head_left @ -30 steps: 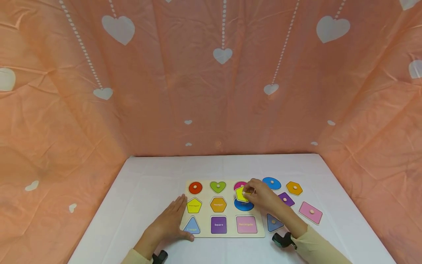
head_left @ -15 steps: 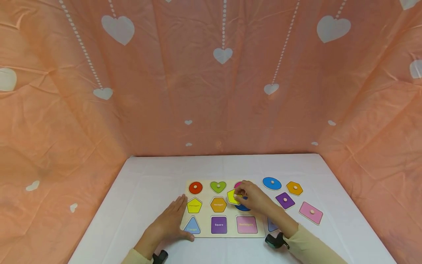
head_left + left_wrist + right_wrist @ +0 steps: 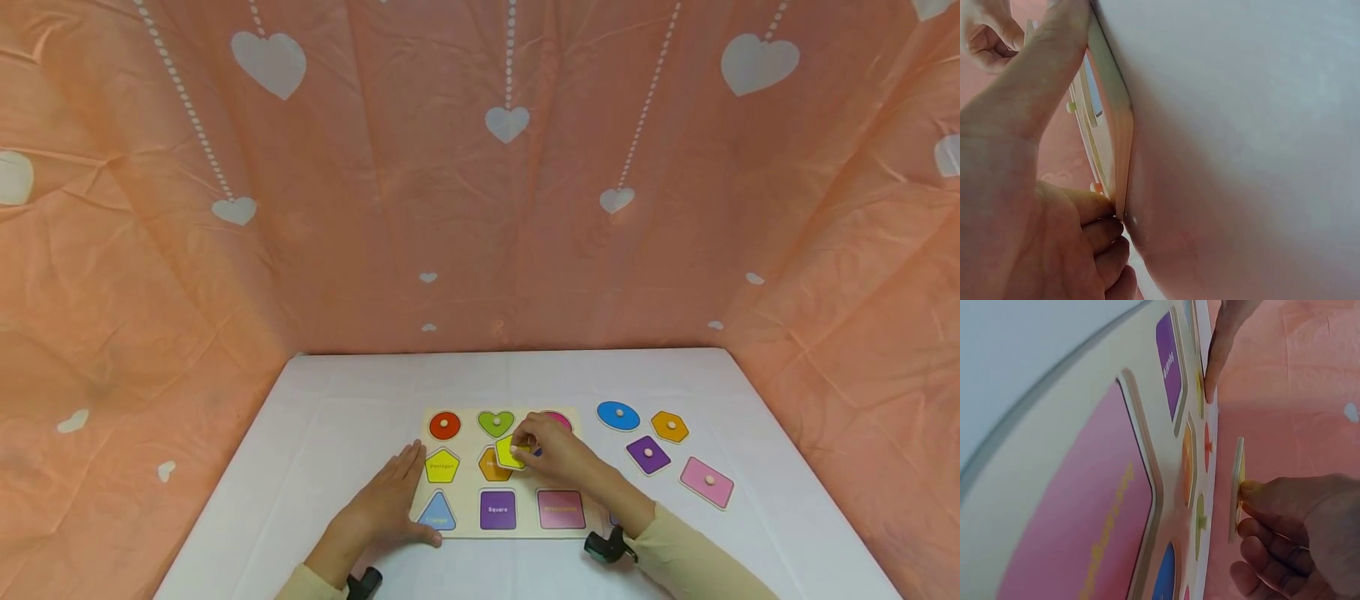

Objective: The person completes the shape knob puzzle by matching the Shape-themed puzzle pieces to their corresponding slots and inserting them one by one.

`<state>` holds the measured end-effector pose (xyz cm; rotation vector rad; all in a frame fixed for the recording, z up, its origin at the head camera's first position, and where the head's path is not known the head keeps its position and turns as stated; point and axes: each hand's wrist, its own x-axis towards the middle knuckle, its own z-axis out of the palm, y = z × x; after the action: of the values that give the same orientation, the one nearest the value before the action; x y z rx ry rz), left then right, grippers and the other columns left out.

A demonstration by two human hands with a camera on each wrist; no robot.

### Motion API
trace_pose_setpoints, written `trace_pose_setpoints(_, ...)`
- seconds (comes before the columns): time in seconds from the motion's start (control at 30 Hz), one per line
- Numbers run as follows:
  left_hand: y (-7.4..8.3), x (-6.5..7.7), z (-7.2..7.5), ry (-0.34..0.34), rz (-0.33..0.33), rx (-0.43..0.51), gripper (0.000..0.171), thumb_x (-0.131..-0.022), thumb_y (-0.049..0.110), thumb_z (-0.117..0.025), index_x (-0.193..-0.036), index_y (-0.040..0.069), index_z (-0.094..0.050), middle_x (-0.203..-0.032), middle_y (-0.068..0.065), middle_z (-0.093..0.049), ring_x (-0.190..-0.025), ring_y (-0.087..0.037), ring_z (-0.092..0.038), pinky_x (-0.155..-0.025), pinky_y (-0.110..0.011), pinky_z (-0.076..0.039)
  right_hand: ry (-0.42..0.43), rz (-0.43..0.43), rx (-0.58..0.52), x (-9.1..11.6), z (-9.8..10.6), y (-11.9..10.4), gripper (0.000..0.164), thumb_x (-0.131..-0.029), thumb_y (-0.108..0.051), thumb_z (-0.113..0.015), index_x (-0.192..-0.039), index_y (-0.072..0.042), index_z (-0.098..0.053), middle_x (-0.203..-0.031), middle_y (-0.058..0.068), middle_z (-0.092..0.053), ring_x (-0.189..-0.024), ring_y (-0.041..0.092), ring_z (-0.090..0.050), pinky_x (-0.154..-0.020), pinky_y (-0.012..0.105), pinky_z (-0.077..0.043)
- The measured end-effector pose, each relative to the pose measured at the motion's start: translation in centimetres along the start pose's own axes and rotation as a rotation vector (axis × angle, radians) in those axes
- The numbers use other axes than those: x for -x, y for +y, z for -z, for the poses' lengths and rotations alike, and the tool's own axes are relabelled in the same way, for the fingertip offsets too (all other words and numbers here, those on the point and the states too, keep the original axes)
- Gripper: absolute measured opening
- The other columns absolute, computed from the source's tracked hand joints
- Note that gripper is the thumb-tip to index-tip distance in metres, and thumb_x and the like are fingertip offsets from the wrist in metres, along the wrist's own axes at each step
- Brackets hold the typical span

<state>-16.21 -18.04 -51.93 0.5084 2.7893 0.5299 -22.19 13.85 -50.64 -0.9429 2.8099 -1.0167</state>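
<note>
My right hand (image 3: 551, 450) pinches a yellow pentagon puzzle piece (image 3: 507, 454) by its knob. In the head view the piece overlaps the orange hexagon recess (image 3: 492, 465); the right wrist view shows this pentagon piece (image 3: 1237, 487) raised off the board. My left hand (image 3: 386, 500) rests at the cream shape-puzzle board (image 3: 459, 518), straight fingers along its left edge and thumb at the front corner. In the left wrist view, the fingertips (image 3: 1116, 228) touch the board's side (image 3: 1124, 137). The yellow pentagon recess (image 3: 442, 467) lies beside these fingers.
Knobbed pieces lie right of the board: a blue oval (image 3: 618, 415), an orange hexagon (image 3: 670, 427), a purple square (image 3: 648, 455) and a pink rectangle (image 3: 707, 482). A blue triangle is mostly hidden under the right forearm. The red circle (image 3: 445, 425) and green heart (image 3: 496, 423) sit in the board.
My right hand has carried the yellow pentagon piece leftward, from over the blue oval recess to the hexagon recess. The left hand has stayed in place.
</note>
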Motion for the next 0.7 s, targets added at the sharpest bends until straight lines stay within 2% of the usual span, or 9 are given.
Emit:
trace_pose_setpoints(0.23,-0.2,-0.1,0.0,-0.012,-0.001,-0.005,0.143,-0.063,0.061,-0.098,-0.167,-0.006,-0.025,-0.177,-0.023,-0.020,-0.164,-0.038,-0.019,-0.133,-0.055,-0.020,-0.042,-0.030,-0.014,-0.9,-1.4,-0.9,0.009,-0.094,-0.012,-0.083,-0.094,-0.013,-0.074,-0.089,-0.008,-0.060,-0.086,0.011,-0.055,-0.075,0.021,-0.056)
trace_pose_setpoints(0.47,0.1,0.1,0.2,-0.002,0.012,-0.008,0.143,-0.063,0.062,-0.098,-0.167,-0.005,-0.027,-0.176,-0.022,-0.022,-0.164,-0.037,-0.020,-0.133,-0.054,-0.023,-0.074,-0.031,-0.017,-1.6,-2.4,-2.0,0.010,-0.094,-0.013,-0.084,-0.096,-0.012,-0.074,-0.089,-0.007,-0.059,-0.086,0.010,-0.053,-0.074,0.020,-0.055)
trace_pose_setpoints(0.7,0.0,0.0,0.1,-0.009,0.009,-0.016,0.143,-0.063,0.064,-0.097,-0.167,-0.005,-0.027,-0.176,-0.022,-0.021,-0.164,-0.037,-0.021,-0.133,-0.054,-0.023,-0.110,-0.049,-0.015,-2.2,-3.1,-2.8,0.011,-0.095,-0.016,-0.083,-0.099,-0.013,-0.074,-0.091,-0.009,-0.062,-0.086,0.007,-0.054,-0.080,0.019,-0.056)
